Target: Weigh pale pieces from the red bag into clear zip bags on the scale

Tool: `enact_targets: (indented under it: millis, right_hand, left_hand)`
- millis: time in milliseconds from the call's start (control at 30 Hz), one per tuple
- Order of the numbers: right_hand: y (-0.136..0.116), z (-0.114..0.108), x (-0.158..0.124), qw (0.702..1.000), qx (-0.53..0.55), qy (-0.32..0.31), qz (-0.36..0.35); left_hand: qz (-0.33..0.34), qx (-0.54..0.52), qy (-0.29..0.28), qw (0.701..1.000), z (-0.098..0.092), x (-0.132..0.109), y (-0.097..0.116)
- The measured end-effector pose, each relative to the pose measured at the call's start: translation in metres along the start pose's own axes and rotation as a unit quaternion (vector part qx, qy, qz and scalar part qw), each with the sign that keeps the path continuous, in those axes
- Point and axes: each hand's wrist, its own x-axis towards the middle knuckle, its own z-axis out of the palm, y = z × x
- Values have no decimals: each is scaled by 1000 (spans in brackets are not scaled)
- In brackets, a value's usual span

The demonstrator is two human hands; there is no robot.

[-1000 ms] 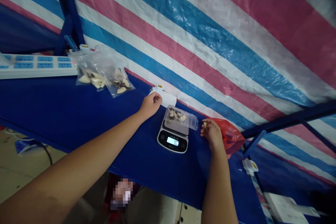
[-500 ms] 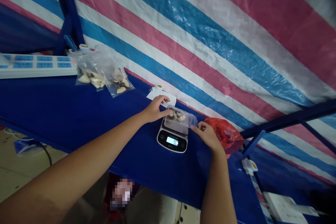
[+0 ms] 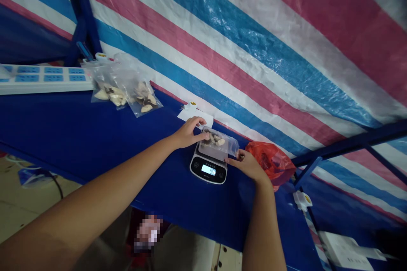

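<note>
A clear plastic bag (image 3: 229, 146) with pale and dark dried slices (image 3: 216, 139) in it lies on the plate of a kitchen scale (image 3: 209, 170). The scale's lit display seems to read 96, with any point hard to make out. My left hand (image 3: 190, 133) is at the bag's left end, thumb against the plastic and fingers spread. By the bag's right end is my right hand (image 3: 249, 164), thumb stretched towards the scale's edge. Its other fingers are curled, with a small dark bit among them that I cannot name.
A crumpled red plastic bag (image 3: 270, 163) sits beyond my right hand. White paper (image 3: 203, 117) and a white plug (image 3: 191, 106) lie behind the scale. Filled clear bags (image 3: 144, 99) lie left, beside a power strip (image 3: 47, 80). A striped tarp (image 3: 197, 38) rises behind the blue table (image 3: 63, 127).
My right thumb has come away from the bag's end and shifted left towards the scale's edge. The left hand, the bag and the scale stay practically in place.
</note>
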Motion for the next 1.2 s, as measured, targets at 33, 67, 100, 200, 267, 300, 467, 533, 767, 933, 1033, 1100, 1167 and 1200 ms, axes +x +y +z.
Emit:
enact_targets:
  millis: [33,67,100,200,267,300,467,533,767,933,1033,1100,1167,1200]
  right_hand:
    - [0,0,0,1000,0,-1,0]
    - [1,1,0,1000,1,-1,0]
    - [0,1,0,1000,1,-2,0]
    - [-4,0,-2,1000,2,-3,-4]
    - [-9,-3,-5,1000,15,-1,-10]
    - [-11,-6,-8,999,31,0,-10]
    - [-14,-18,-18,990,140,15,30]
    - [-12,-20,-19,986,160,22,38]
    - [-11,-15,-15,979,197,15,51]
    - [-10,-14,-11,962,261,33,74]
    - [-8,-14,-8,953,284,70,76]
    - [-7,-14,-5,948,296,96,66]
    - [-4,-15,-4,944,288,150,56]
    - [-2,-17,-3,941,273,191,53]
  left_hand:
    - [-3,-3,2,1000,0,0,0]
    - [-6,-5,4,1000,0,0,0]
    - [-9,-8,6,1000,0,0,0]
    - [-17,-19,10,1000,0,0,1]
    - [-24,-32,19,999,0,1,0]
    - [-30,-45,27,998,1,2,0]
    - [-77,-132,101,983,4,9,-5]
    - [-90,-152,117,977,4,11,-8]
    - [-100,-163,118,974,6,12,-13]
    - [-117,-169,118,972,6,12,-14]
    - [-122,-166,121,971,6,12,-14]
    - [-123,-165,123,971,6,12,-14]
    - [-124,-165,123,971,6,12,-14]
    - [-126,-165,123,970,6,12,-14]
